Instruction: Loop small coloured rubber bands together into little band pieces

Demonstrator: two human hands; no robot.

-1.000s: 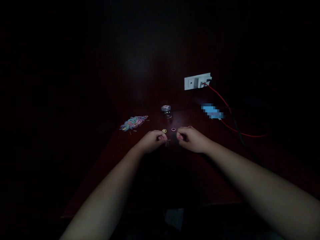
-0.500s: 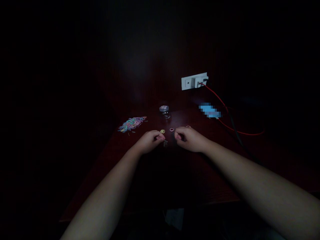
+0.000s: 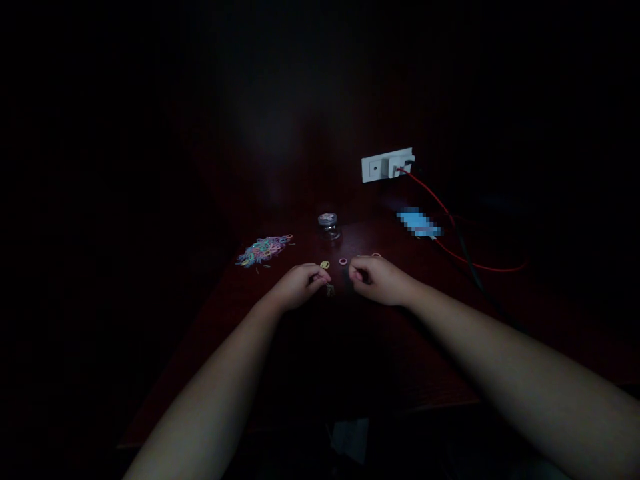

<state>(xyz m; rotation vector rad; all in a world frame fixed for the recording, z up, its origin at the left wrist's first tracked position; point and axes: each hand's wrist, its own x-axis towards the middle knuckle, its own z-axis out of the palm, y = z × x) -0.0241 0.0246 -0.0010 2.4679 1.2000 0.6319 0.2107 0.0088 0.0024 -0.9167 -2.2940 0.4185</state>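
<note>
My left hand (image 3: 301,283) rests low over the dark table, thumb and fingers pinched together; whatever is between them is too small to make out. Just off its fingertips lies a little clump of dull greenish bands (image 3: 330,290). Across a narrow gap, my right hand (image 3: 375,279) is curled closed, and its fingertips hide what it may hold. Beyond the hands are a yellow elastic band bundle (image 3: 325,265) and a pink band ring (image 3: 343,262). Another pinkish band (image 3: 377,255) shows partly behind my right hand.
A heap of colourful small elastic bands (image 3: 264,251) lies at the left. A clear lidded jar (image 3: 329,227) stands near the wall. At the right are a blurred-out blue device (image 3: 419,222), a red cable (image 3: 475,265) and a wall socket with a plug (image 3: 387,165).
The view has shifted slightly, so everything sits a little further left. Both hands keep nearly the same place and closed pose; the objects on the table look unmoved.
</note>
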